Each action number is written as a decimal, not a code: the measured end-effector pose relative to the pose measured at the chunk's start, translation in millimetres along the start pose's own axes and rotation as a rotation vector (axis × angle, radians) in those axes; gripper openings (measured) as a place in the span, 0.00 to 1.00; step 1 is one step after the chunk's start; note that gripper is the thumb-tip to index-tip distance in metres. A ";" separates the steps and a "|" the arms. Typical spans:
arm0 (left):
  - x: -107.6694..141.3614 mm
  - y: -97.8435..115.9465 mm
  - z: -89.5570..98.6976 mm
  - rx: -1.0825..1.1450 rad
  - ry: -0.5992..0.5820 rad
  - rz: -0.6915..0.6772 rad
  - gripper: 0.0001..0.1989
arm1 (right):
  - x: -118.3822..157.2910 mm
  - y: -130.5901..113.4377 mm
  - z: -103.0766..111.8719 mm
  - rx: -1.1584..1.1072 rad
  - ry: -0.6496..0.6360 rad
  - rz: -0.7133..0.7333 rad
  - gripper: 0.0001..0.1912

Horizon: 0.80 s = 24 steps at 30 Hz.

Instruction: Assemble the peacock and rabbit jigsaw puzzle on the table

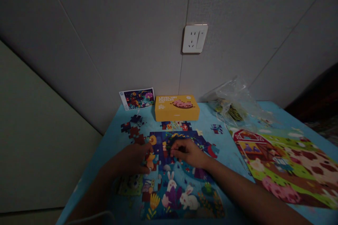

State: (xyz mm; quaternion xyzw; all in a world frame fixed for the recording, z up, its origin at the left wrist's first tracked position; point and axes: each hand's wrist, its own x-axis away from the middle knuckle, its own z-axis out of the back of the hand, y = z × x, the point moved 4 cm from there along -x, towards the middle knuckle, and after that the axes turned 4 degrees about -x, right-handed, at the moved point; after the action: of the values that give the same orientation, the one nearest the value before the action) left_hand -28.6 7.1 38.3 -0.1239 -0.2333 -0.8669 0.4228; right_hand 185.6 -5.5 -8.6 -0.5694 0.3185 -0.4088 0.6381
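A partly joined jigsaw puzzle (188, 175) lies in front of me, with white rabbits, plants and a dark blue night scene. My left hand (134, 160) rests at its left edge, thumb and forefinger apart on either side of an orange fox piece (150, 161). Over the upper middle, my right hand (187, 153) has its thumb and forefinger pinched together on a small dark puzzle piece, mostly hidden by the fingers. Below my left hand lies a yellow-green section (129, 185) with a big eye, partly in shadow.
Loose dark pieces (134, 132) lie at the upper left. Behind stand a picture card (138, 98) and a yellow puzzle box (176, 108). A clear plastic bag (235, 102) and a farm puzzle (287, 165) are on the right. A socket (194, 38) is on the wall.
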 end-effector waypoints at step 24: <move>-0.8 3.1 2.0 0.018 -0.025 -0.007 0.20 | -0.3 0.2 -0.2 -0.004 0.001 0.001 0.17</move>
State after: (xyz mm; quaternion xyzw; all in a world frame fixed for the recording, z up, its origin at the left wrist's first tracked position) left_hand -25.6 7.0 40.6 -0.1299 -0.2469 -0.8646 0.4178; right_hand 185.3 -5.3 -8.8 -0.5704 0.3200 -0.4081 0.6369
